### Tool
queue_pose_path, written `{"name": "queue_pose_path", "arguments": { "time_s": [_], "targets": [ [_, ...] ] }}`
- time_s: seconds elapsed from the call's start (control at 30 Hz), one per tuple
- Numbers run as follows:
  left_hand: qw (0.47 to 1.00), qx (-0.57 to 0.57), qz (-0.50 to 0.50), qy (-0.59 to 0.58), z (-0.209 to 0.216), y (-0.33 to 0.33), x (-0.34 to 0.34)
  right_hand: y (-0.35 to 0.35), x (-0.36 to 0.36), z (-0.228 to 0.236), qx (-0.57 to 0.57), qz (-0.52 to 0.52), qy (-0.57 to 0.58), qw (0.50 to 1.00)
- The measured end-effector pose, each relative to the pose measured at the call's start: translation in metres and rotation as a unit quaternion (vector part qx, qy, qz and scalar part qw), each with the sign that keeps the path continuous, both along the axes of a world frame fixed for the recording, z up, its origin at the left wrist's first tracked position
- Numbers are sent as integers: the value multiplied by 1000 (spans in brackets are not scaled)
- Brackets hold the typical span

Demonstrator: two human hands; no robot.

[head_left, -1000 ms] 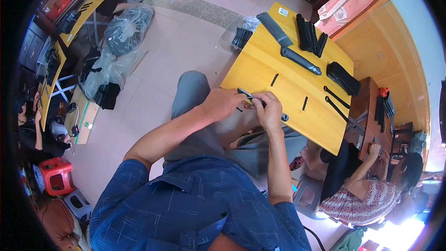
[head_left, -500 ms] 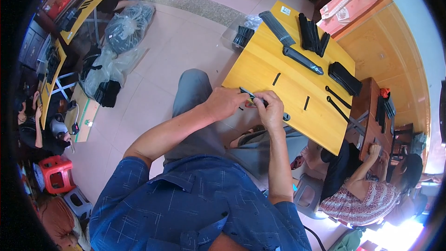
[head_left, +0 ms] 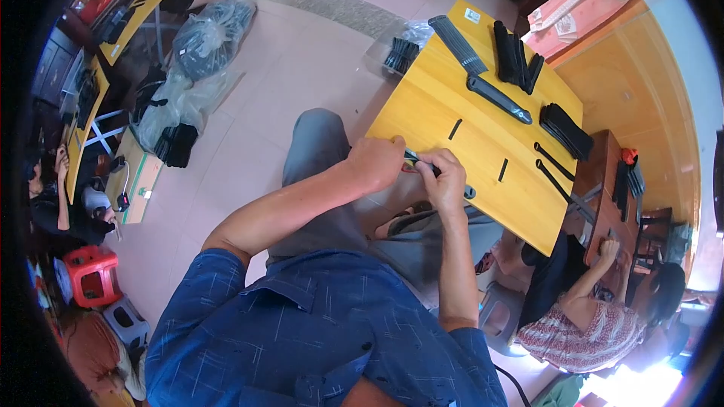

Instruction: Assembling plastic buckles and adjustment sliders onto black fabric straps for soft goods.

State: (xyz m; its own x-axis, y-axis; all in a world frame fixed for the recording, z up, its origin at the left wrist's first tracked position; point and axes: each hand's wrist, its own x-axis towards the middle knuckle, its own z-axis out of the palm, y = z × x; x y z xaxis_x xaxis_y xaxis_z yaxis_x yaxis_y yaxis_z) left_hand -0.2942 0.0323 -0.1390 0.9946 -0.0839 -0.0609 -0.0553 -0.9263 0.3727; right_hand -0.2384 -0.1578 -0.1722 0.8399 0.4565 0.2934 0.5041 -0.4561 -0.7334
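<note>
Above my lap, at the near edge of the yellow table point(head_left: 422, 117), both hands are closed around a thin dark strip point(head_left: 411, 156). My left hand point(head_left: 379, 163) grips one end in a fist-like hold. With the thumb pressed on it, my right hand point(head_left: 445, 175) pinches the other part. My fingers cover most of the strip, so its full shape is hidden. A small grey rounded end point(head_left: 470, 192) shows beside my right hand at the table edge; I cannot tell whether it belongs to the held piece.
On the table lie fanned grey strips point(head_left: 458, 45), a long dark flat piece point(head_left: 499, 100), black strap bundles point(head_left: 516, 59), a black stack point(head_left: 566, 131) and two looped straps point(head_left: 553, 181). A clear bin point(head_left: 377, 53) stands beyond. A co-worker point(head_left: 588, 324) sits at right; plastic bags point(head_left: 211, 38) lie left.
My left fist has turned and closed further over the strip, which shows less between the hands. The view has shifted slightly; the table pieces keep their places.
</note>
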Motion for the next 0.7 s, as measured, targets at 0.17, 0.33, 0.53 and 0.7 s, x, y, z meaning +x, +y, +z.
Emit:
{"name": "queue_pose_path", "arguments": {
  "time_s": [0.17,0.33,0.53,0.7],
  "targets": [
    [1000,0,-2,10,-1,1,2,0,-1,-1,9,-4,4,1000],
    [1000,-8,-3,16,4,2,6,-2,-1,-4,8,-10,4,1000],
    [998,-13,29,46,5,2,7,-2,-1,-7,6,-9,-17,1000],
    [999,-20,24,23,3,4,5,-1,-2,-7,14,-10,-15,1000]
  ]
}}
